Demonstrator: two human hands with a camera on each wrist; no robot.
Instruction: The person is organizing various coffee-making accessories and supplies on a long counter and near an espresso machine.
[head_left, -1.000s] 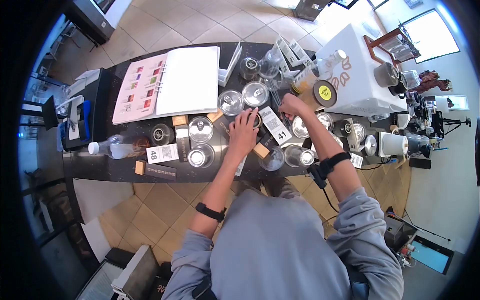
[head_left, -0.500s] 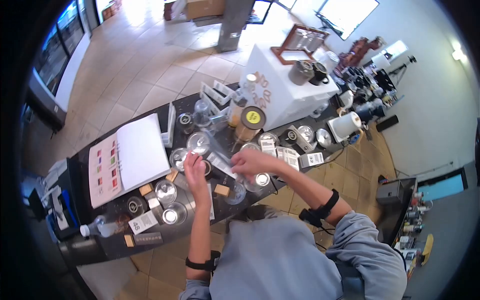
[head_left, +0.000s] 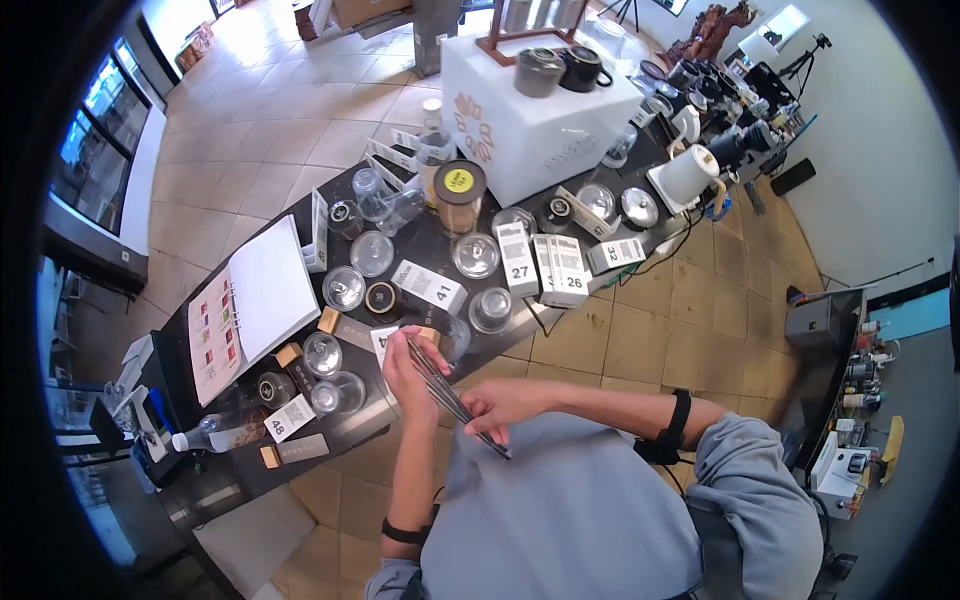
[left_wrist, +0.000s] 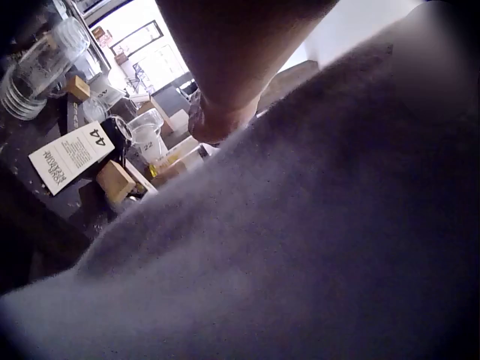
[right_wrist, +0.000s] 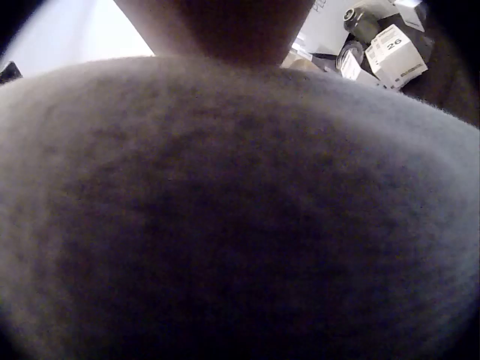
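Note:
In the head view both hands are in front of the torso at the table's near edge. A bundle of long, thin dark grey sticks [head_left: 442, 390] slants between them, with a metallic look. My left hand [head_left: 408, 385] holds its upper part, fingers bent at the top. Lower down, my right hand [head_left: 505, 402] grips the bundle with curled fingers, the lower ends poking out below. A wooden block [head_left: 427, 338] and a card numbered 41 [head_left: 428, 287] lie just beyond the left hand. Grey sleeve cloth and forearm fill most of both wrist views, hiding the hands' work.
On the dark table [head_left: 360, 420] stand several clear jars, one at the near edge [head_left: 490, 310]. An open binder [head_left: 265, 285] lies left. Right of it are a lemon tea canister [head_left: 459, 200], numbered boxes [head_left: 563, 272], and a white box [head_left: 540, 125] carrying mugs.
Both hands have drawn back from the jars and cards toward the body, bringing the bundle of sticks along. The head view has turned and shifted.

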